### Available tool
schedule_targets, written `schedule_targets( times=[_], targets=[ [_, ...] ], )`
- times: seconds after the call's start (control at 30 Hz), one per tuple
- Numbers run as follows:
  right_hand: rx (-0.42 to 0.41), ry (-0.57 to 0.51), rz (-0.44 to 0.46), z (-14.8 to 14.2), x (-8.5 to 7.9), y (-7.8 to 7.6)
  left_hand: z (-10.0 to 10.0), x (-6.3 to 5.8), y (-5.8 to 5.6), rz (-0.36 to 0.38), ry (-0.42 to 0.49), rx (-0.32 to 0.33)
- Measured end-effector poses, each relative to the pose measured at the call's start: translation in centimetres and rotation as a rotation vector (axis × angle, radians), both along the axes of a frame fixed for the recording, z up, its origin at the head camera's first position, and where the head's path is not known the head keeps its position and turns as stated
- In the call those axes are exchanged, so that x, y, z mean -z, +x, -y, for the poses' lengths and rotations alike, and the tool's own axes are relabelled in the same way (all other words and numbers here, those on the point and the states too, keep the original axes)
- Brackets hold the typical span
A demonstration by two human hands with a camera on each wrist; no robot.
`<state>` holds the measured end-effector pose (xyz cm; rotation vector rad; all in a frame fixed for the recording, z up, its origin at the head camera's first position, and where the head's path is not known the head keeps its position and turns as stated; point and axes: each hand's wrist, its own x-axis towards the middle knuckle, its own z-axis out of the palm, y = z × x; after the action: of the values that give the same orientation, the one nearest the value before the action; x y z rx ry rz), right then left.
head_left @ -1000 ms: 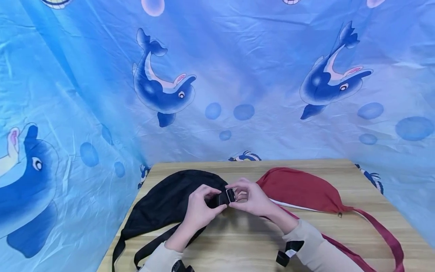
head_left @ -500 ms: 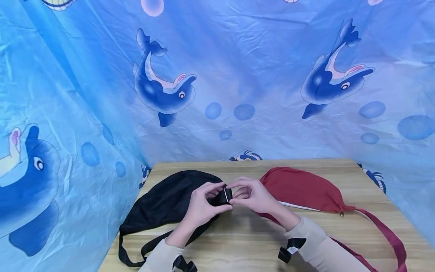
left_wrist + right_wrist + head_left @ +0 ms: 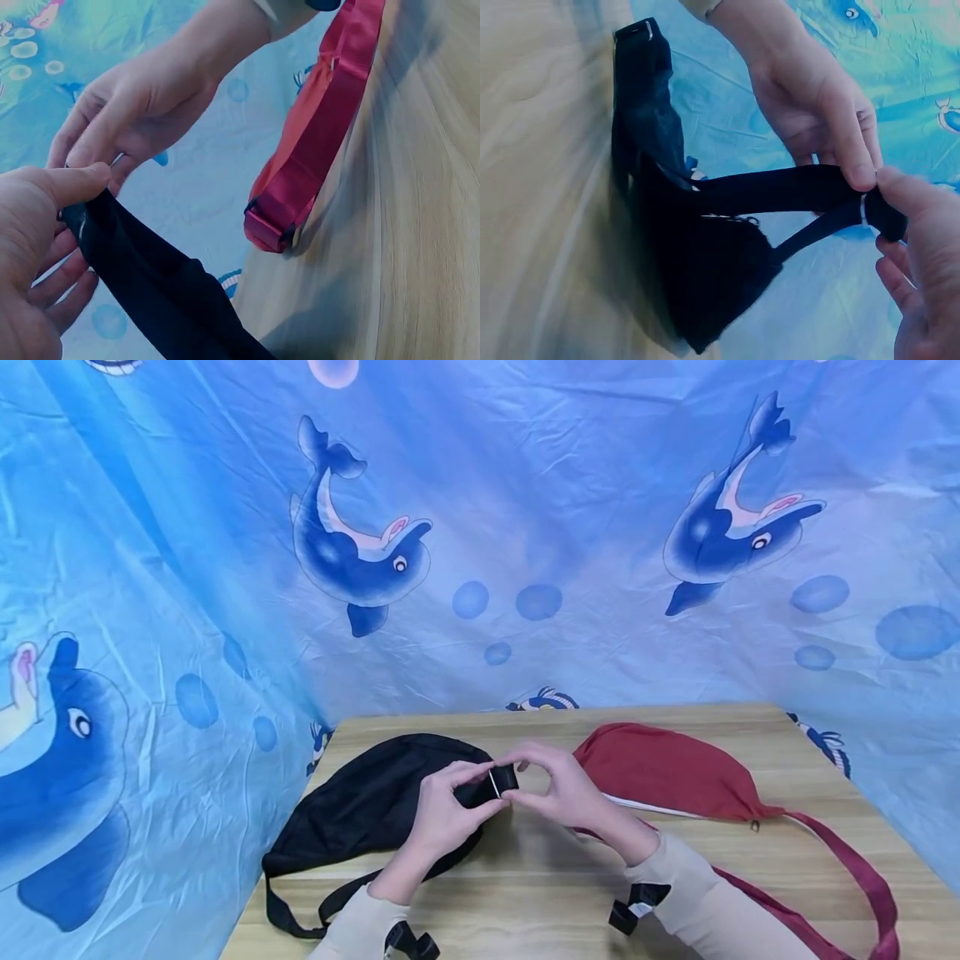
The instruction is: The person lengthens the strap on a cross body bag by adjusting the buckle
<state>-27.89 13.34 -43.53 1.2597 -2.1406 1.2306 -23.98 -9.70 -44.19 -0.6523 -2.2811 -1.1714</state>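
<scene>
A black sling bag (image 3: pixel 375 793) lies on the left of the table, its black strap (image 3: pixel 787 189) raised between both hands. A slim metal-coloured buckle (image 3: pixel 494 782) sits on that strap, with a folded strap loop (image 3: pixel 507 777) on its right side. My left hand (image 3: pixel 442 810) pinches the strap at the buckle's left between thumb and fingers. On the other side my right hand (image 3: pixel 558 787) pinches the loop, its thumb and forefinger at the loop's edges. In the right wrist view the buckle has strap on both sides; how it threads is partly hidden by fingertips.
A red sling bag (image 3: pixel 667 772) lies at the right, its dark red strap (image 3: pixel 847 864) curving to the table's front. Wood-grain table (image 3: pixel 525 893) lies beneath the hands. A blue dolphin-print curtain (image 3: pixel 480 527) stands behind and at the sides.
The buckle's open frame faced the camera at first; now it is turned edge-on, farther left along the strap. A folded black strap loop now shows on its right, pinched by the right hand.
</scene>
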Motion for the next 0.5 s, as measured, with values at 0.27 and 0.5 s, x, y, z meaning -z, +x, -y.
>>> schedule_targets(
  times=[0.27,0.5],
  targets=[
    [-0.047,-0.110,0.117,-0.3,-0.6,-0.4,0.2,-0.1,-0.4,0.034,0.044,-0.035],
    [-0.057,-0.145,0.177,0.0,-1.2,-0.6,0.5,0.0,-0.4,0.022,-0.002,0.000]
  ],
)
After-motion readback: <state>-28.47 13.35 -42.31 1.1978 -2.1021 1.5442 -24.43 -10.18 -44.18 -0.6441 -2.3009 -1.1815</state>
